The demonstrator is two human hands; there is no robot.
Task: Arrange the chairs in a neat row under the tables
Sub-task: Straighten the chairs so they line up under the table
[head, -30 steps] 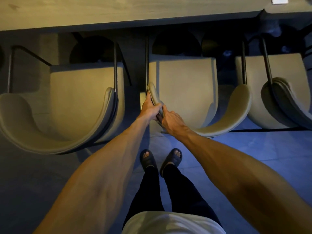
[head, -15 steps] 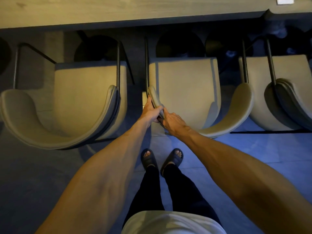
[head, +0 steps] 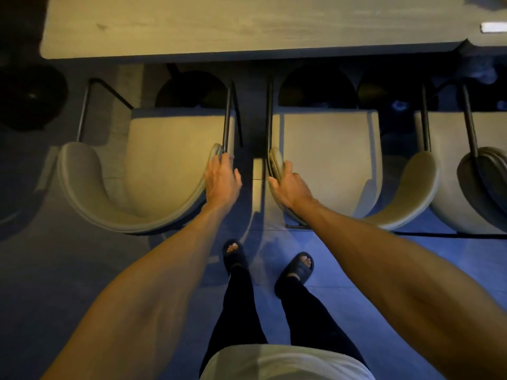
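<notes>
Left grip [head: 222, 182], right grip [head: 291, 189] round chair-backs [head: 90, 189]

Dining or meeting room, can't tell which. Long wooden table [head: 247, 26], second table [head: 489, 40] butted against its right end. Identical padded shell seats on thin metal frames along it: left chair [head: 170, 149], middle chair [head: 329, 149], right chair [head: 452, 182]. Tiled floor [head: 55, 270], dim light, person in slippers [head: 234, 256].

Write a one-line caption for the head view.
Facing a table, a person grips the left chair with the left hand and the middle chair with the right hand.
</notes>
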